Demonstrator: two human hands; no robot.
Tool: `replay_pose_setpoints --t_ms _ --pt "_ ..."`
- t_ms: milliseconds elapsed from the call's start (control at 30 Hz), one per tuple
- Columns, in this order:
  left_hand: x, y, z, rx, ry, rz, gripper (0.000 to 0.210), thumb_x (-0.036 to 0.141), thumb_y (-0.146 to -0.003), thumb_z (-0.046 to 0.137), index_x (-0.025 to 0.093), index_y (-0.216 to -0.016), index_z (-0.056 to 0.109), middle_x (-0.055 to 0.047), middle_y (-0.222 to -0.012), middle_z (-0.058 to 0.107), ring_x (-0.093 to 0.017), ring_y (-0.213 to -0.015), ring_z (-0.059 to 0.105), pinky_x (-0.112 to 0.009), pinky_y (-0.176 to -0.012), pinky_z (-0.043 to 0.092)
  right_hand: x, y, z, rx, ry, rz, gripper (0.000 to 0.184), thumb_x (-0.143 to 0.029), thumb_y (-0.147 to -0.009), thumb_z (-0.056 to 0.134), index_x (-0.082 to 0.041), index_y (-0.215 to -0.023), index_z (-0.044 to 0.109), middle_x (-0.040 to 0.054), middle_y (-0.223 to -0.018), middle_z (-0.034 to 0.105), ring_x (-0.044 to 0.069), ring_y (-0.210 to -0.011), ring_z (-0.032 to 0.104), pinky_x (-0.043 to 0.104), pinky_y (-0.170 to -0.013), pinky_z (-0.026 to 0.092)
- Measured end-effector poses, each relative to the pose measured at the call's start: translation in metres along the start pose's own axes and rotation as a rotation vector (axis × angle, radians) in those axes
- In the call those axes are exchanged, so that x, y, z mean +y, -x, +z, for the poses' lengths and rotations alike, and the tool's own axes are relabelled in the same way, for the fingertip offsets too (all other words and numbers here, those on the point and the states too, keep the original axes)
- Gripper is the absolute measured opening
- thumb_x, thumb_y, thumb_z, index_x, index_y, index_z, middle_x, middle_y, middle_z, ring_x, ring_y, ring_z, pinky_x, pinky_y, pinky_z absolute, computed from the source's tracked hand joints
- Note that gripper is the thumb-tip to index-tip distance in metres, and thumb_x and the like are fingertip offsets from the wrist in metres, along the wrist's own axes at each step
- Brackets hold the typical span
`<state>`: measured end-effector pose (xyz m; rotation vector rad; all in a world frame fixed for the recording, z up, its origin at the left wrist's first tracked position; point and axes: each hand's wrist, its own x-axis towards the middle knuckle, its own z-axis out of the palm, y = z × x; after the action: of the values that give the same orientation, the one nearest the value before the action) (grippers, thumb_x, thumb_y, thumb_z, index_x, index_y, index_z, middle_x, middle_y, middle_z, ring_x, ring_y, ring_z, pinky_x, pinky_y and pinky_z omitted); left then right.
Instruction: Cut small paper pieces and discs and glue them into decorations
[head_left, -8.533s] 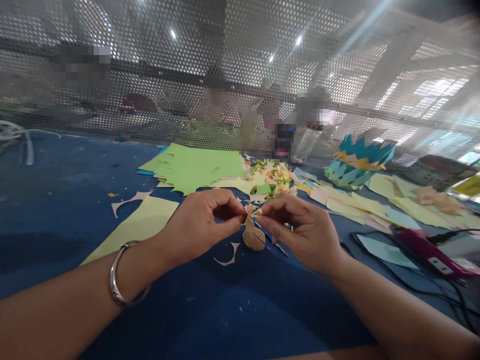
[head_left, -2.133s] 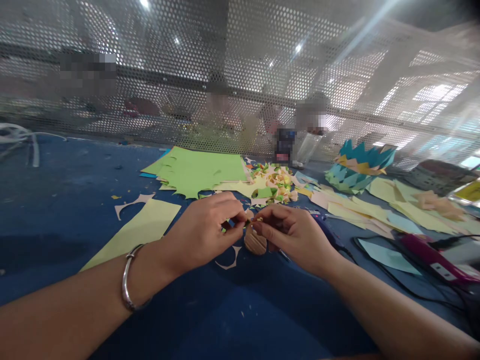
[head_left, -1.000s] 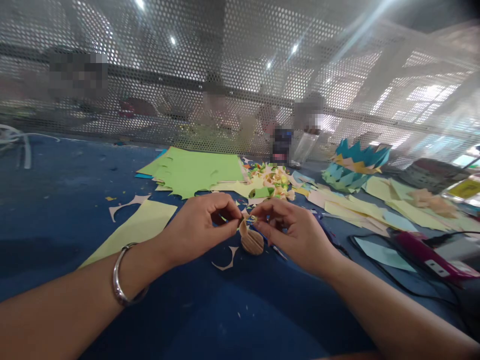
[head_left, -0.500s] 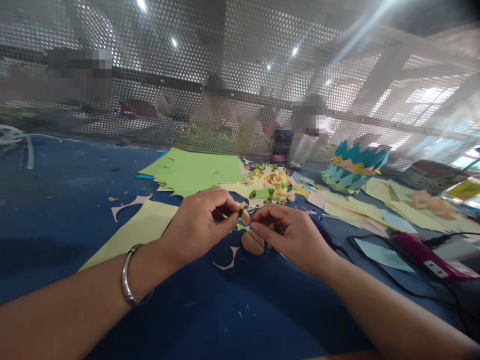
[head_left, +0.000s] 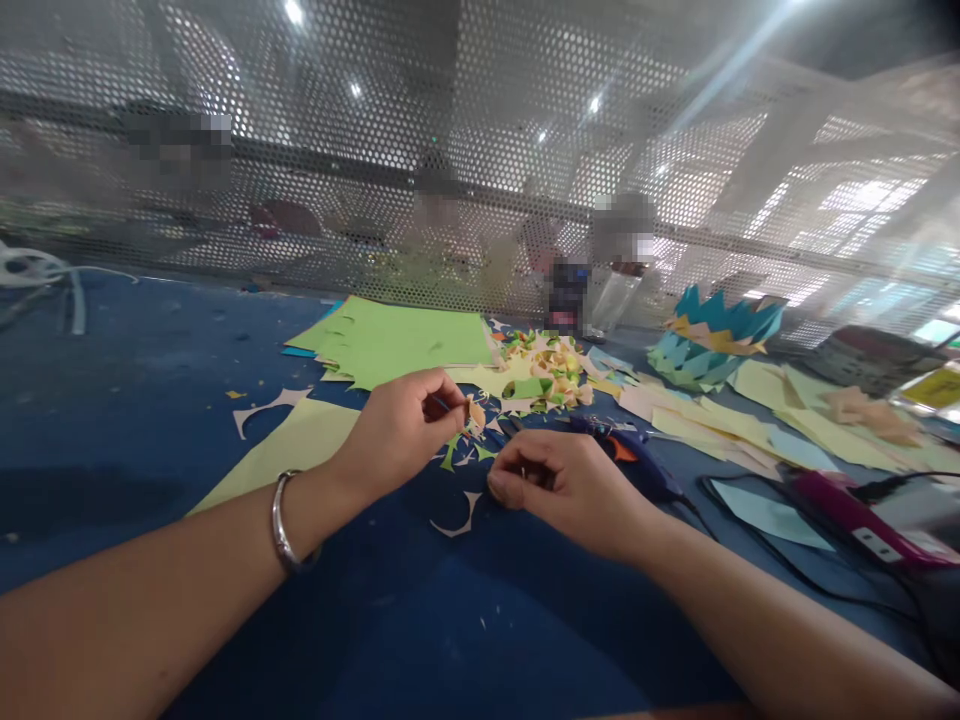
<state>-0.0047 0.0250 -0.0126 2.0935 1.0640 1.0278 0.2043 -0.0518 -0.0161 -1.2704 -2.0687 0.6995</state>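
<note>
My left hand point(head_left: 409, 425), with a silver bangle on the wrist, pinches a small peach-coloured curled paper piece point(head_left: 476, 414) between thumb and fingertips. To its right and lower, my right hand point(head_left: 562, 485) rests near the table with thumb and fingertips pressed together. What those fingers hold, if anything, is hidden. Below and between the hands lies a curved paper offcut point(head_left: 461, 520). Green and pale scraps point(head_left: 454, 450) are scattered just beyond the fingertips. A blue glue gun point(head_left: 637, 460) with a cable lies just beyond my right hand.
Green paper sheets point(head_left: 405, 340) and a heap of curled paper bits point(head_left: 544, 370) lie at the back. A yellowish sheet point(head_left: 292, 450) is at left. Paper strips point(head_left: 712, 420), a toothed paper crown point(head_left: 712, 335) and a magenta power strip point(head_left: 862, 520) are at right.
My right hand has moved slightly down and away from my left hand. The round brown ridged disc that lay between the hands is no longer visible.
</note>
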Motion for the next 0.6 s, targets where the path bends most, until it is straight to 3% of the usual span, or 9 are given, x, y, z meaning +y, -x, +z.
replay_pose_setpoints --t_ms 267,367,467,600 --pt "0.001 -0.012 0.012 -0.106 -0.110 -0.003 0.007 0.024 -0.080 0.066 0.018 -0.080 0.069 -0.005 -0.079 0.076 -0.017 -0.068 0.068 -0.029 -0.064 0.051 -0.005 0.001 0.000 -0.089 0.093 -0.085 0.015 -0.026 -0.094 0.065 -0.017 -0.084 0.072 -0.0022 -0.073 0.061 0.008 -0.062 0.052 0.022 -0.058 0.039" --pt "0.006 -0.040 0.018 -0.053 -0.166 0.085 0.006 0.022 -0.079 0.066 0.018 -0.080 0.071 -0.005 -0.078 0.076 -0.018 -0.069 0.069 -0.031 -0.065 0.052 -0.006 0.001 0.000 -0.102 0.095 -0.103 0.014 -0.027 -0.094 0.066 -0.017 -0.087 0.072 -0.0023 -0.074 0.062 0.007 -0.062 0.052 0.022 -0.059 0.039" --pt "0.013 -0.080 0.028 0.080 -0.161 0.193 0.006 0.018 -0.078 0.067 0.015 -0.081 0.072 -0.009 -0.085 0.077 -0.021 -0.077 0.072 -0.034 -0.074 0.055 -0.005 0.001 0.000 -0.132 0.106 -0.100 0.010 -0.023 -0.093 0.066 -0.017 -0.088 0.072 -0.0021 -0.075 0.063 0.007 -0.064 0.053 0.022 -0.059 0.040" --pt "0.019 -0.103 0.047 0.092 -0.099 0.247 0.032 0.012 -0.085 0.059 0.012 -0.116 0.068 -0.014 -0.118 0.076 -0.020 -0.097 0.074 -0.033 -0.087 0.057 -0.006 0.000 0.000 -0.153 0.117 -0.089 0.009 -0.019 -0.091 0.065 -0.016 -0.088 0.073 -0.0013 -0.077 0.065 0.008 -0.063 0.054 0.022 -0.060 0.041"
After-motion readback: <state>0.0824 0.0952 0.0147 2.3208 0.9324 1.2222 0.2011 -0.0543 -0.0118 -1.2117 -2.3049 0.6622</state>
